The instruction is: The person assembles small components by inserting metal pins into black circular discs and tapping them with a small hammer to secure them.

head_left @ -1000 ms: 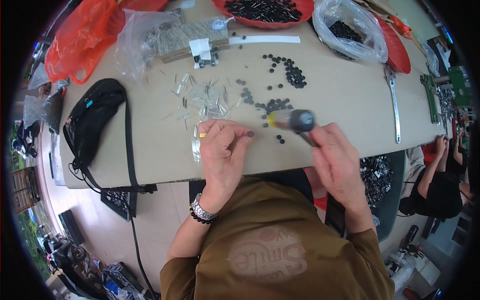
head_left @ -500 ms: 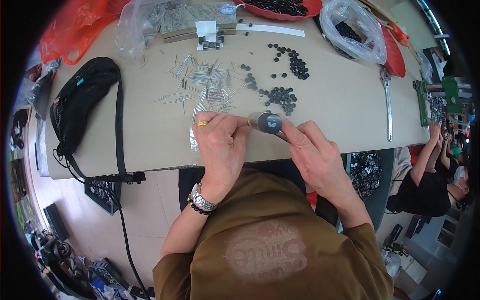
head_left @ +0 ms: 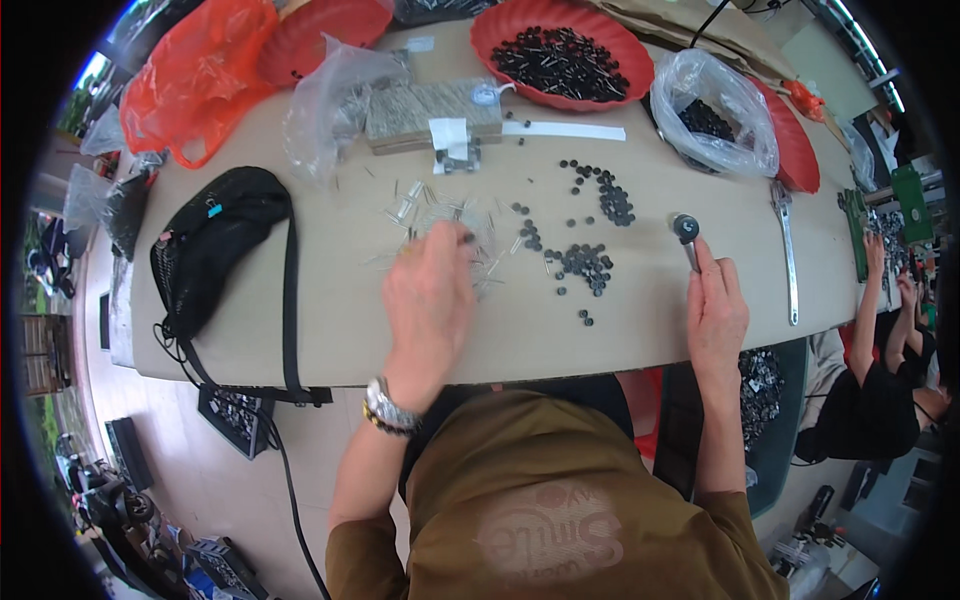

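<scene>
In my right hand (head_left: 717, 310) is a hammer (head_left: 687, 230) with a round dark head, gripped by its handle and raised over the right part of the table. My left hand (head_left: 428, 310), wearing a metal watch, is over a scattered heap of thin silvery pins (head_left: 408, 203). Motion blurs its fingers, which look pinched together; a small dark bit shows at their tips, too smeared to name. Right of the pins lie small black round caps (head_left: 585, 265). Another cluster of them, black caps (head_left: 615, 205), sits farther back.
A grey block (head_left: 430, 115) with white paper stands behind the pins. At the back are a red tray (head_left: 484, 48) of black-capped pins and a clear plastic bag (head_left: 740, 150). An adjustable wrench (head_left: 790, 250) lies right; a black bag (head_left: 220, 240) lies left. A co-worker sits at far right.
My hands have parted. The left has gone from the table's front edge to the pin heap; the right has carried the hammer rightward. The view has shifted, showing more of the table's back.
</scene>
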Demonstrator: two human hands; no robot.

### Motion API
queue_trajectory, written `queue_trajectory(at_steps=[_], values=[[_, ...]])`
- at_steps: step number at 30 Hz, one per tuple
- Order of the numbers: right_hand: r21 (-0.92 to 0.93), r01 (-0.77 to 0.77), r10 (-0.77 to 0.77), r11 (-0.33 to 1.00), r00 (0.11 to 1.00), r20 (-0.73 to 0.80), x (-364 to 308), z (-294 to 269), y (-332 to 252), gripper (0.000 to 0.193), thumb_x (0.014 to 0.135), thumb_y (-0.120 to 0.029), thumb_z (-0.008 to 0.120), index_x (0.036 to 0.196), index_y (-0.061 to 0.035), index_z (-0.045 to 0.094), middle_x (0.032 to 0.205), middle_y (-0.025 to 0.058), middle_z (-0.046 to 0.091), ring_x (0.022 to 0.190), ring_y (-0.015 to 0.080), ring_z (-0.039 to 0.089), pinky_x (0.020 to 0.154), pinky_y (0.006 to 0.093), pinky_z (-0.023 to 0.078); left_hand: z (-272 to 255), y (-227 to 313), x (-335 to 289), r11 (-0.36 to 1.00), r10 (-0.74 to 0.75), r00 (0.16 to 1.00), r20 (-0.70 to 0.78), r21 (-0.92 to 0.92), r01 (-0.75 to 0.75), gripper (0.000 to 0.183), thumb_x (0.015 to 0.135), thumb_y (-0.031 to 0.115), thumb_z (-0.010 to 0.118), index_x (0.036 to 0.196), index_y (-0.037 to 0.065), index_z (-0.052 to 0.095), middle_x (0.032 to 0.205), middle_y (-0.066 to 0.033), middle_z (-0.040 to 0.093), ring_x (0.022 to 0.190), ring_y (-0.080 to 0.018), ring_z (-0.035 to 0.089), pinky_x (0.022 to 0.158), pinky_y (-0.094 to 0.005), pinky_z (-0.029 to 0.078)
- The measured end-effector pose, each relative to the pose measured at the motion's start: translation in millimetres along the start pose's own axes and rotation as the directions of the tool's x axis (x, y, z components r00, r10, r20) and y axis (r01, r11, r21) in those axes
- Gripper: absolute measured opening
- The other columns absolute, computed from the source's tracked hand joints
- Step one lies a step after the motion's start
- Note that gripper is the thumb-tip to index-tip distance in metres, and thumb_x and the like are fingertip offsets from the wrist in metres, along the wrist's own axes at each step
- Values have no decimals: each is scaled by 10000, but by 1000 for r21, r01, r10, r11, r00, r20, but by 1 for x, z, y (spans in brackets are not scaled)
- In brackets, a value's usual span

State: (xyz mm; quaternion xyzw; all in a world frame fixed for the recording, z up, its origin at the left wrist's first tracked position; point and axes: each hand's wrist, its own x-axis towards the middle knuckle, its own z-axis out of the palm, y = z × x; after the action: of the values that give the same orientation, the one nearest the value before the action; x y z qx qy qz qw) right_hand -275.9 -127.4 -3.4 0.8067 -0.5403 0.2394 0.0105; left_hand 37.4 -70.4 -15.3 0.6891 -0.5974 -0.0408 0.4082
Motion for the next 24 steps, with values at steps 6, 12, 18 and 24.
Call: queue_trajectory(at_steps=[6, 12, 18, 24], values=[[-125, -9, 5, 992, 999, -36, 0, 13, 10, 462, 933, -18, 656, 1390, -87, 636, 962, 98, 559, 920, 290, 587, 789, 431, 523, 7, -45, 68, 927, 233, 970, 61, 288, -241, 73, 944, 67, 662, 971, 32, 604, 805, -164, 664, 755, -368, 649, 648, -475, 496], [-43, -22, 21, 999, 1000, -23, 3, 21, 13, 464, 903, 2, 676, 1360, -79, 656, 980, 102, 557, 914, 294, 577, 798, 426, 515, 24, -50, 82, 838, 335, 923, 189, 387, -384, 76, 926, 75, 672, 941, 37, 608, 846, -156, 675, 765, -365, 640, 670, -472, 513], [-30, -49, 48, 998, 999, -10, 3, 21, 11, 467, 896, 6, 679, 1355, -79, 661, 977, 101, 555, 912, 289, 575, 793, 426, 511, 26, -47, 88, 838, 323, 929, 183, 401, -370, 64, 907, 65, 681, 895, 27, 631, 844, -154, 678, 785, -358, 645, 699, -467, 521], [-37, -52, 51, 998, 999, -13, 2, 21, 11, 475, 888, 20, 681, 1353, -79, 663, 978, 103, 556, 910, 290, 576, 790, 431, 511, 26, -42, 90, 851, 256, 944, 210, 413, -323, 80, 883, 78, 714, 888, 25, 654, 841, -155, 695, 801, -358, 666, 702, -466, 529]])
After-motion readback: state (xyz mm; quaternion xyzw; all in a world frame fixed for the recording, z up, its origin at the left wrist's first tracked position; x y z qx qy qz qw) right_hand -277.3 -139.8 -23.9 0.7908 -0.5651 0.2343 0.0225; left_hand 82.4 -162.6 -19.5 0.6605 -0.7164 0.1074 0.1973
